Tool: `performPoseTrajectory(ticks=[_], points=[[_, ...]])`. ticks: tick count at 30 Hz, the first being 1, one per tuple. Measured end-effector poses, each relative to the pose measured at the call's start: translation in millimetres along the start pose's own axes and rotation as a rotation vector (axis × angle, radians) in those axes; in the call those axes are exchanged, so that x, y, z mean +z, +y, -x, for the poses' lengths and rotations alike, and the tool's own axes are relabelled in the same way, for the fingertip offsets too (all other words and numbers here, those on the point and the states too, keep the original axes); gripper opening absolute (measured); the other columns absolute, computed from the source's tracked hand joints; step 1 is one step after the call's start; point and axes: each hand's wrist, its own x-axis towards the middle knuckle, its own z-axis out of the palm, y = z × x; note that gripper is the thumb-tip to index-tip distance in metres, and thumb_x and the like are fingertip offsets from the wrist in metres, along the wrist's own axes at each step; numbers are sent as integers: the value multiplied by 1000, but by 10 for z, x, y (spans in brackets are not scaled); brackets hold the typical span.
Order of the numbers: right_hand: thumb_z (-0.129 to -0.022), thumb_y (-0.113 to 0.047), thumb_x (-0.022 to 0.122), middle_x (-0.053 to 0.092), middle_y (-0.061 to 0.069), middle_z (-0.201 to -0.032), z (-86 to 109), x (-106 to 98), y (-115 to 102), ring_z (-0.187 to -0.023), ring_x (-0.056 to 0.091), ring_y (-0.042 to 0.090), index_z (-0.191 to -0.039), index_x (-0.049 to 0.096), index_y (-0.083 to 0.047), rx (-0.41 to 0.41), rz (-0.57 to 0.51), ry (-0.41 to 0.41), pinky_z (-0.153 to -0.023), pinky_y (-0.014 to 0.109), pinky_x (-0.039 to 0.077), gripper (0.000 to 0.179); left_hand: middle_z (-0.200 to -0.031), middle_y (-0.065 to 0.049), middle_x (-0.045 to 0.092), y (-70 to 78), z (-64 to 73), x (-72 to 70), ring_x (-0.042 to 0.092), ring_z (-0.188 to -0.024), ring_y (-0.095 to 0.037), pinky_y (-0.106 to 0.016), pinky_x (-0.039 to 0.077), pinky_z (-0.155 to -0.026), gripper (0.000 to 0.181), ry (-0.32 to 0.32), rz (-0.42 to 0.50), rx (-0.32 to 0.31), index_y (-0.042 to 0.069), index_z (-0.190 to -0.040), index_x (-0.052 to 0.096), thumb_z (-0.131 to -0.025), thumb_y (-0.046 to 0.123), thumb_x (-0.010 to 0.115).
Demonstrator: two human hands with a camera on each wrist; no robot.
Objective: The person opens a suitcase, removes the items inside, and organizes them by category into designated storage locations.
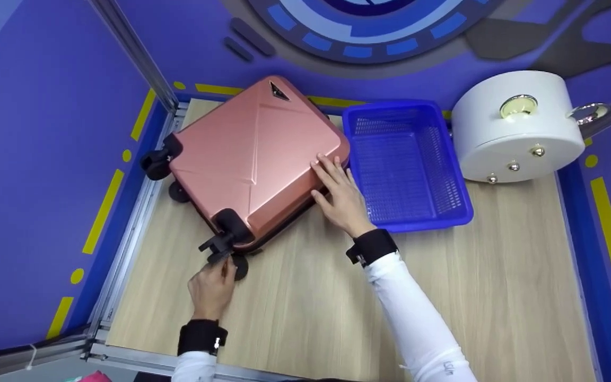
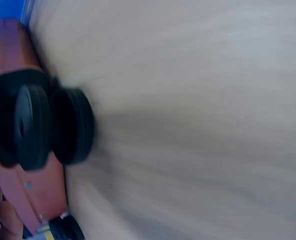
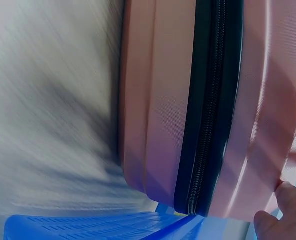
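Observation:
A rose-gold hard-shell suitcase (image 1: 263, 154) lies flat with black double wheels on its near-left end. My right hand (image 1: 341, 204) rests on its front right edge, fingers spread; the right wrist view shows fingertips on the pink shell (image 3: 258, 150) above the black zipper (image 3: 208, 110). At the near corner, my left hand (image 1: 212, 289) has bent fingers pinching a slim dark piece (image 1: 220, 257) beside the wheels; I cannot tell what it is. The left wrist view has a black caster wheel (image 2: 35, 127) up close, and fingers (image 2: 10, 220) at the lower left edge.
A blue perforated plastic basket (image 1: 414, 223) stands right of the suitcase, close to its corner. Further right a white round case (image 1: 512, 122) with gold handles and small gold feet leans by the back wall. Blue panels (image 1: 45, 175) and metal rails border the wooden tabletop (image 1: 305, 307).

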Motion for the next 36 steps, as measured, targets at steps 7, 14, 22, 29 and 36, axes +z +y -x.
performPoseTrajectory(ticks=[7, 14, 22, 29, 36], points=[[-101, -28, 62, 28, 2, -171, 3, 22, -17, -158, 18, 36, -161, 39, -18, -18, -26, -4, -122, 63, 19, 65, -65, -19, 66, -137, -149, -68, 65, -59, -49, -62, 44, -50, 29, -44, 59, -203, 7, -65, 60, -82, 23, 77], [-102, -32, 63, 21, 9, -172, 80, 110, -89, -159, 7, 39, -163, 32, -10, -9, -120, 39, -122, 67, 15, 73, -62, -15, 64, -120, -151, -44, 65, -57, -45, -60, 46, -51, 36, -84, 139, -210, 11, -56, 54, -84, 25, 72], [-100, -31, 66, 11, 21, -172, 323, 403, -439, -157, 8, 47, -163, 27, -3, 14, -227, 182, -122, 66, 16, 79, -57, -19, 62, -70, -79, 8, 63, -54, -47, -60, 45, -50, 34, -48, 165, -166, 6, -55, 56, -79, 24, 74], [-103, -35, 64, -12, 24, -171, 353, 528, -660, -155, 17, 45, -165, 19, -6, 114, -379, 149, -111, 60, 42, 82, -54, -16, 58, -53, -68, 29, 60, -49, -44, -57, 43, -47, 37, -41, 151, -115, 9, -53, 49, -78, 22, 73], [-105, -38, 60, -21, 15, -172, 168, 442, -446, -156, 16, 41, -167, 11, -13, 154, -383, 43, -111, 56, 42, 83, -53, -10, 57, 97, -71, 89, 59, -46, -33, -50, 44, -44, 38, -80, 150, -5, 11, -53, 49, -78, 20, 77]])
